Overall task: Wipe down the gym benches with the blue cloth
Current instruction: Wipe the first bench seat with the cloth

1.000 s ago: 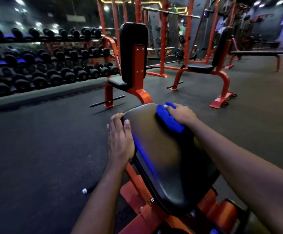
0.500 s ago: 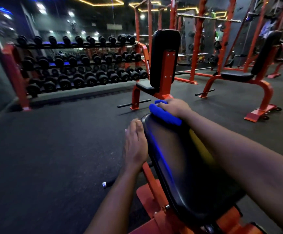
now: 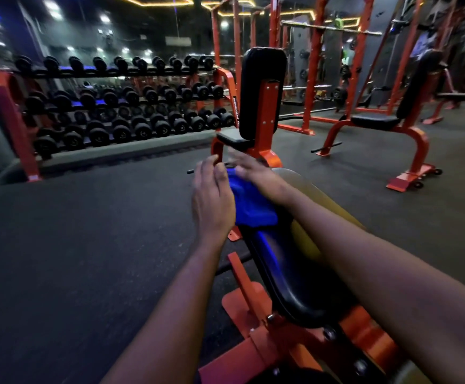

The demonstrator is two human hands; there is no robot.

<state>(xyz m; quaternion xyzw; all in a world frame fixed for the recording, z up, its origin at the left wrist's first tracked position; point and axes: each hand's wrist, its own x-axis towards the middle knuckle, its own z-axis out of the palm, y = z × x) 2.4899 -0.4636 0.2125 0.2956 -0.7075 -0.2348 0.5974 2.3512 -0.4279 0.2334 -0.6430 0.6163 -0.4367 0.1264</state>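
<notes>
The blue cloth [image 3: 250, 203] lies bunched on the far end of the black bench pad [image 3: 295, 275] right in front of me, on its orange frame. My right hand [image 3: 259, 176] lies over the cloth's top with the fingers stretched forward, blurred by motion. My left hand [image 3: 212, 195] hovers at the cloth's left edge, fingers loose and slightly bent, touching or nearly touching the fabric. The pad's far tip is hidden under the cloth and both hands.
A second orange bench with an upright black backrest [image 3: 262, 92] stands just beyond, and a third bench [image 3: 375, 121] at the right. A long dumbbell rack [image 3: 120, 106] lines the left wall. Orange power racks [image 3: 311, 79] stand behind. Dark rubber floor [image 3: 87, 245] spreads to the left.
My left hand has lifted off the pad's left edge and come up beside the cloth. My right hand's fingers have straightened over the cloth, which now looks more spread out.
</notes>
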